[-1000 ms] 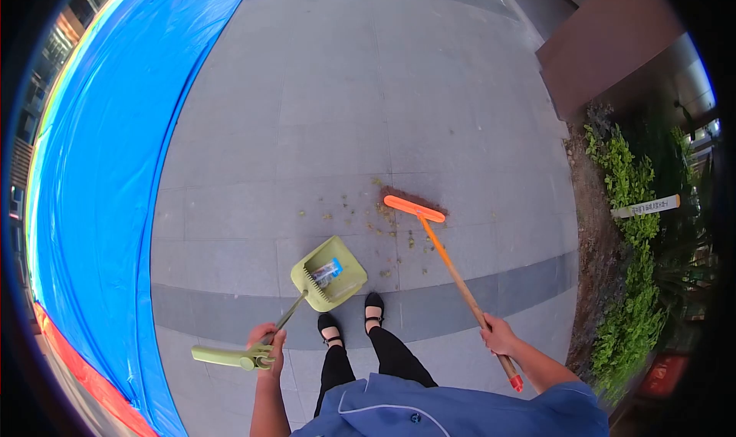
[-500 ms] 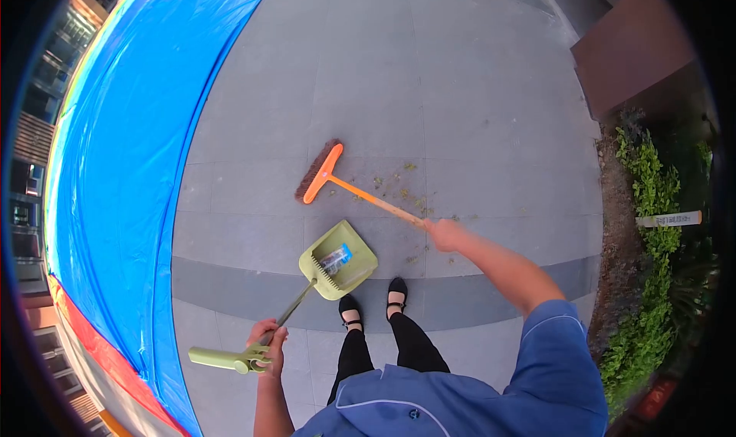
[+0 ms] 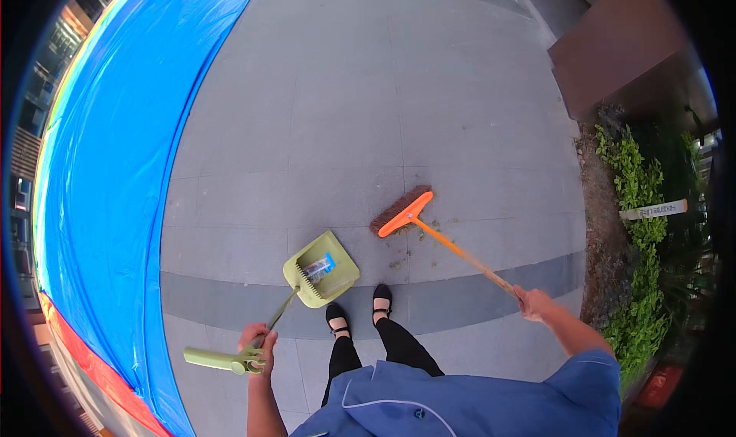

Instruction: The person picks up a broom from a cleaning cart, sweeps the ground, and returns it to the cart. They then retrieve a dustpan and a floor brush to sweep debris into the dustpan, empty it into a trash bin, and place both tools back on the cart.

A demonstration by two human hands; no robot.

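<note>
My right hand (image 3: 532, 303) is closed around the wooden handle of an orange broom (image 3: 406, 213). Its dark brown bristles rest on the pavement among scattered dry leaf bits (image 3: 420, 241). In my left hand (image 3: 258, 346) is the upright pole of a light green long-handled dustpan (image 3: 337, 282), fingers wrapped round it. The pan stands on the ground just in front of my feet, with a comb-like row of teeth along its back. Inside the pan lies a clear plastic bottle (image 3: 317, 267) with a blue end.
A large blue plastic sheet (image 3: 115, 176) with a red edge stretches along the left. Green plants (image 3: 640, 199) and a small white sign (image 3: 655, 209) border the right. A brown block (image 3: 613, 50) stands at the upper right. My black shoes (image 3: 382, 300) are on grey paving.
The broom head has come right and closer to me, from beyond the pan to over the leaf bits. My right hand has moved right and back. The left hand still holds the dustpan.
</note>
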